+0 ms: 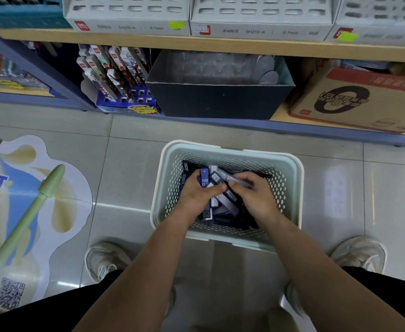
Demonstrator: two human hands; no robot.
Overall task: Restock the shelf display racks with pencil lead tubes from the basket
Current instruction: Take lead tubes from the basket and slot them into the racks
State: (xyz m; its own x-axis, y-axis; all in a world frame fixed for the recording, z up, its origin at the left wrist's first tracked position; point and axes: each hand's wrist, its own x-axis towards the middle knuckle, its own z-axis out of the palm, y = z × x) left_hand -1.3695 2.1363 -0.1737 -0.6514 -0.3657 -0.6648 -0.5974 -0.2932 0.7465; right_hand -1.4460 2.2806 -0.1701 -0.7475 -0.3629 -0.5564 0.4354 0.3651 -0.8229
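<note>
A pale green perforated basket (290, 168) stands on the floor tiles in front of me, holding several dark blue and grey pencil lead tubes (227, 202). Both hands are down inside it. My left hand (194, 195) grips a bunch of tubes, one blue tube marked HB (205, 178) sticking up above the fingers. My right hand (256, 195) pinches a grey tube (241, 181) lying across its fingers. White display racks (261, 17) with rows of empty slots sit on the wooden shelf (220, 45) at the top of the view.
Under that shelf stand a blue pen display (124, 92), a black open box (218, 99) and a brown carton (364, 101). A large pen-advert sticker (29, 212) covers the floor at left. My shoes (105, 257) flank the basket.
</note>
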